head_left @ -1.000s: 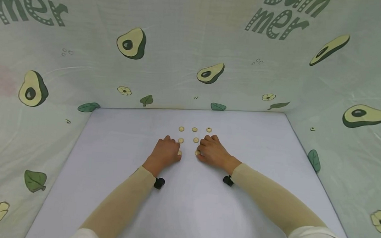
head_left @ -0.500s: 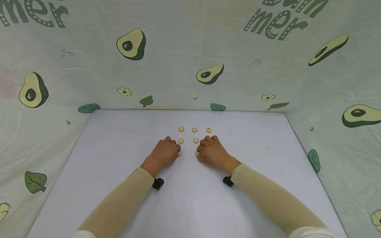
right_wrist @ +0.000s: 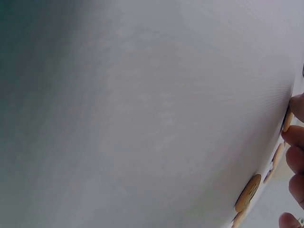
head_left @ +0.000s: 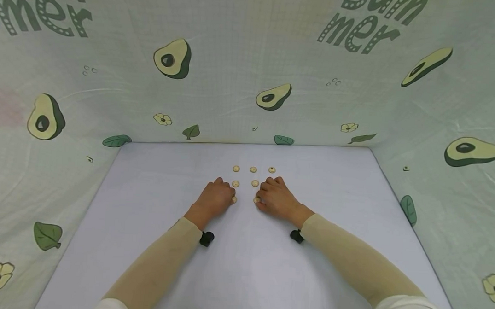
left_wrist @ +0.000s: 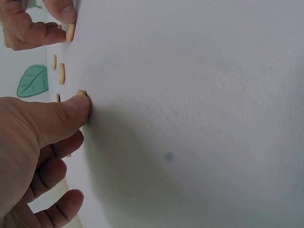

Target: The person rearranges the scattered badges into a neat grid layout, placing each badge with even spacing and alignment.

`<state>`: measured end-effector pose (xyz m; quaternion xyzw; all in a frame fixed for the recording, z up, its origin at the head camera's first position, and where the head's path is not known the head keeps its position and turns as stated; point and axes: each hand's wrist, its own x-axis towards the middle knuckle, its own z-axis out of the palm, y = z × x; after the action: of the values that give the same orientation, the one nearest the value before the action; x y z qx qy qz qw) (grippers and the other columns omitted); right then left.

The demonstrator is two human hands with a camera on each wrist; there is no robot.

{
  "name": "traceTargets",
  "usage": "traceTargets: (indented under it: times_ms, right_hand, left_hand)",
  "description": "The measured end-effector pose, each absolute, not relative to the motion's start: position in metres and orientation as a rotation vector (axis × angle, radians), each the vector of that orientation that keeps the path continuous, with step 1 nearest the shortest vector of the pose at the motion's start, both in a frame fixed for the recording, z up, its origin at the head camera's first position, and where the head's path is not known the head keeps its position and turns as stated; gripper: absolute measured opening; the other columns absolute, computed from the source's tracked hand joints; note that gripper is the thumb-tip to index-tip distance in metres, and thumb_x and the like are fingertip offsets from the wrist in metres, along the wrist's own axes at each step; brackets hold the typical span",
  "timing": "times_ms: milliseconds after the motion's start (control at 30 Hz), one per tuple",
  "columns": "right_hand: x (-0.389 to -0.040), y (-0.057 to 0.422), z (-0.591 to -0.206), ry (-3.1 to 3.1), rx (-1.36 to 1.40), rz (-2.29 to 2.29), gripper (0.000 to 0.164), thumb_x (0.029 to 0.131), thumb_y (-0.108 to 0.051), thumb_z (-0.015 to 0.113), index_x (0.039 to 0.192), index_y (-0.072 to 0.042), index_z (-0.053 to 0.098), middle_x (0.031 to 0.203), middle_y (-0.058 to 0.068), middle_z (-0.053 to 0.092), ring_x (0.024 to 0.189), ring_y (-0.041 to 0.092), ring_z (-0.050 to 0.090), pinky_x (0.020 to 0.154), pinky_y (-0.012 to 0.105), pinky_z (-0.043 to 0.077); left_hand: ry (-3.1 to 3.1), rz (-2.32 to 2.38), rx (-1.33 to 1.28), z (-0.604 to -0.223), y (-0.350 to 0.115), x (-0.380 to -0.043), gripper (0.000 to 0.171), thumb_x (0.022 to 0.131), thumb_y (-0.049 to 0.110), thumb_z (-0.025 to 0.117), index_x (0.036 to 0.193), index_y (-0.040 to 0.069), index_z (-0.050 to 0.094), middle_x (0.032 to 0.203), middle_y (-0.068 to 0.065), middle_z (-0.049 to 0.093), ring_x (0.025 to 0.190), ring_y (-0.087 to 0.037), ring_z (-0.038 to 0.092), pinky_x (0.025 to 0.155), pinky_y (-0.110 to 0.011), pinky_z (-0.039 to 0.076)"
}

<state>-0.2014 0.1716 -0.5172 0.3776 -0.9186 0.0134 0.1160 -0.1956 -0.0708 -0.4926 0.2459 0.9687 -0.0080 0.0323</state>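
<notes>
In the head view my left hand [head_left: 214, 199] pinches a small round tan wooden button [head_left: 234, 200] at the near left of a group of buttons. The left wrist view shows the thumb over this button [left_wrist: 81, 92], with the other fingers loosely bent behind. Across a narrow gap, my right hand [head_left: 278, 198] holds another button [head_left: 256, 200] between thumb and index finger. That button [right_wrist: 288, 119] appears nearly edge-on against the table in the right wrist view. Two buttons [head_left: 235, 184] [head_left: 255, 183] lie just beyond the hands.
Farther back lies a row of three buttons [head_left: 236, 169] [head_left: 253, 169] [head_left: 272, 169]. All are on a white table [head_left: 242, 265] whose far edge meets a hanging cloth [head_left: 225, 98] printed with avocados. Each wrist carries a small black camera [head_left: 207, 238] [head_left: 297, 236].
The left thumb and index finger have drawn in around the near left button, and that hand has shifted slightly. The right hand has kept its hold, and the buttons stay in place.
</notes>
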Motion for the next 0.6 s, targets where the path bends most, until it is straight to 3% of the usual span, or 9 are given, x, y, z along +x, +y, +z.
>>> traceTargets:
  times_ms: [400,600]
  right_hand:
    - [-0.2016,0.1724,-0.5192,-2.707,1.095,0.075,0.018,0.095,-0.035,0.079,0.097,-0.017,0.08,0.1,-0.002,0.072,0.096,0.02,0.057,0.09,0.042,0.043]
    - [-0.1991,0.1742,-0.5165,-2.784,1.036,0.093,0.028,0.097,-0.041,0.075,0.107,-0.015,0.08,0.105,-0.001,0.072,0.101,0.021,0.056,0.095,0.043,0.042]
  left_hand:
    - [2.98,-0.022,0.751,-0.4899,-0.069,-0.1945,0.015,0.098,0.026,0.077,0.104,0.013,0.08,0.097,-0.003,0.074,0.092,-0.022,0.058,0.082,-0.043,0.055]
    - [2.992,0.013,0.71,-0.4906,-0.0717,-0.1932,0.019,0.096,0.027,0.079,0.108,0.012,0.079,0.1,-0.004,0.074,0.095,-0.023,0.058,0.082,-0.045,0.056]
